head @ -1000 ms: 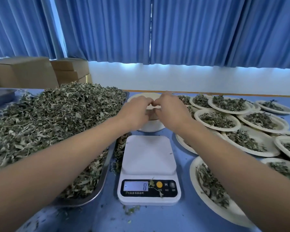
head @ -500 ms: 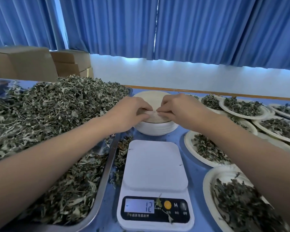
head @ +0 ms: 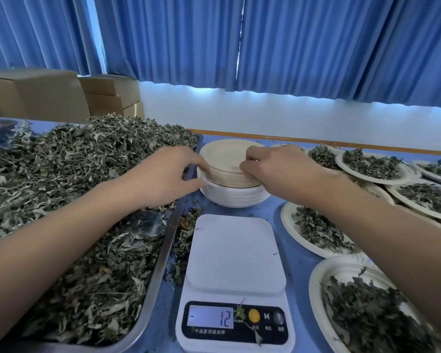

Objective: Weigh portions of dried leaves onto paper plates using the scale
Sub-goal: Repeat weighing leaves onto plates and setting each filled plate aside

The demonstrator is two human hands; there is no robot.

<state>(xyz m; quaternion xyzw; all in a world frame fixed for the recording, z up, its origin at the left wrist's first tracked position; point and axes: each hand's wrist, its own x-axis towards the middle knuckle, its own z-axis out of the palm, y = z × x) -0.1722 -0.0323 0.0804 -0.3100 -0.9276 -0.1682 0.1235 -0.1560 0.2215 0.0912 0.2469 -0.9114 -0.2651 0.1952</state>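
Observation:
A stack of paper plates (head: 224,159) stands on the blue table behind the white scale (head: 234,253). My left hand (head: 166,174) grips the stack's left rim, thumb and fingers around the upper plates. My right hand (head: 278,169) pinches the rim of the top plates on the right side. The scale's platform is bare and its display (head: 210,316) reads -12. A metal tray (head: 161,266) heaped with dried leaves (head: 74,174) fills the left side.
Several paper plates with leaf portions (head: 321,233) cover the table to the right, one close at the front right (head: 367,309). Loose leaves lie between tray and scale. Cardboard boxes (head: 49,95) stand at the back left under blue curtains.
My hands have spread apart to opposite sides of the plate stack's rim. The view has moved closer. The scale reading went from 8 to -12.

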